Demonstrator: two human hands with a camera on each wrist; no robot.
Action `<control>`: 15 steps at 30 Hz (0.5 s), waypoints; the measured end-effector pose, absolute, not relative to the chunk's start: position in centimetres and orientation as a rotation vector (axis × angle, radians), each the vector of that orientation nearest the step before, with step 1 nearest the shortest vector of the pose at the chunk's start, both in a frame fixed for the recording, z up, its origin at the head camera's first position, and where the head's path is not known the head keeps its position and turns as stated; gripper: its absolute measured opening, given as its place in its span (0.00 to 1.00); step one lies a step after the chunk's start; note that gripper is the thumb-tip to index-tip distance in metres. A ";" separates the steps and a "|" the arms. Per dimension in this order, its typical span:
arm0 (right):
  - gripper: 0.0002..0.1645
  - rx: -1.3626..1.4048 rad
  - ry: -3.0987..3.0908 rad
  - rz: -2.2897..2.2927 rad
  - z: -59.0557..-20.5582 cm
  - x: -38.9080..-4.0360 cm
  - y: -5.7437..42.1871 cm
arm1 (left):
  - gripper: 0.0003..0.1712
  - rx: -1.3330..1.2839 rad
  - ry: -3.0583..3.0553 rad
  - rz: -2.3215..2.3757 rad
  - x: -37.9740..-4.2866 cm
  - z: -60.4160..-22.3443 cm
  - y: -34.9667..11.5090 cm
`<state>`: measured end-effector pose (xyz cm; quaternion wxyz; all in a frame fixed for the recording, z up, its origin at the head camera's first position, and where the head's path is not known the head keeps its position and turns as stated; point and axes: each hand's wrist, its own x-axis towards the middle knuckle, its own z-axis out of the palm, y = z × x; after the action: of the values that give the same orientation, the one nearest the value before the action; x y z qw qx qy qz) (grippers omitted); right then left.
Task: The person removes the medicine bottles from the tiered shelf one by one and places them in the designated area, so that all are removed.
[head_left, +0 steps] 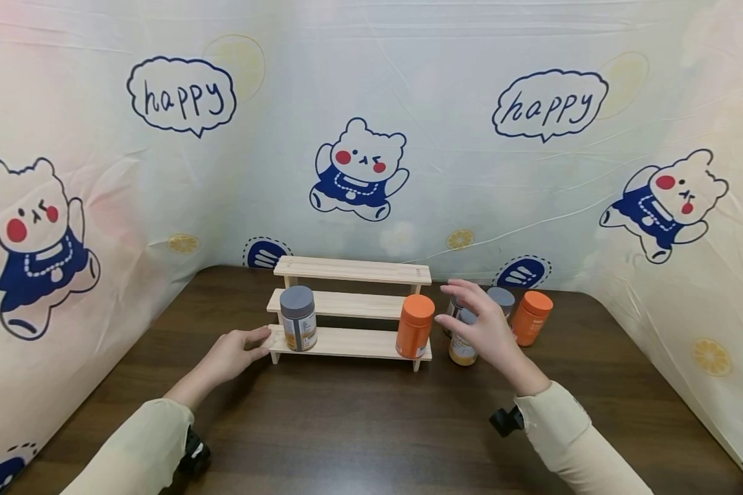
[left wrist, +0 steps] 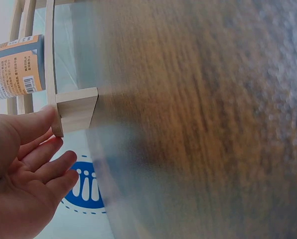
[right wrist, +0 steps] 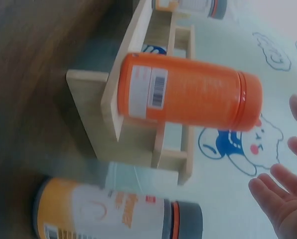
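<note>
A three-tier wooden shelf [head_left: 347, 343] stands on the table. My left hand [head_left: 228, 356] pinches the left end of its lowest step; in the left wrist view the thumb and a fingertip meet the board's edge. Near that end, a grey-capped bottle [head_left: 298, 318] sits upright on the lowest step. At the step's right end stands an orange bottle [head_left: 415, 326], also upright. My right hand [head_left: 486, 333] hovers just right of it, fingers spread and apart from the bottle in the right wrist view [right wrist: 283, 196]. Behind and below this hand, a grey-capped bottle [head_left: 463, 353] is partly hidden.
Right of the shelf, another orange bottle [head_left: 532, 318] and a grey-capped bottle [head_left: 501, 298] stand on the dark wooden table [head_left: 347, 426]. One more dark-capped bottle [head_left: 452, 307] is mostly covered by my right hand. A printed cloth [head_left: 452, 172] encloses the table's back and sides.
</note>
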<state>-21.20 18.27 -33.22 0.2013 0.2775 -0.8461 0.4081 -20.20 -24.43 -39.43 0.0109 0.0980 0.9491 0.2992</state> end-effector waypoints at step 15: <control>0.26 0.892 -2.389 1.118 -34.1 -21.1 16.0 | 0.25 0.297 2.956 0.948 -20.2 -39.5 -24.5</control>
<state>-21.09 16.03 -34.10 0.1778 0.3154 -0.8443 0.3950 -20.18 -24.48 -39.47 0.0117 0.0954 0.9478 0.3040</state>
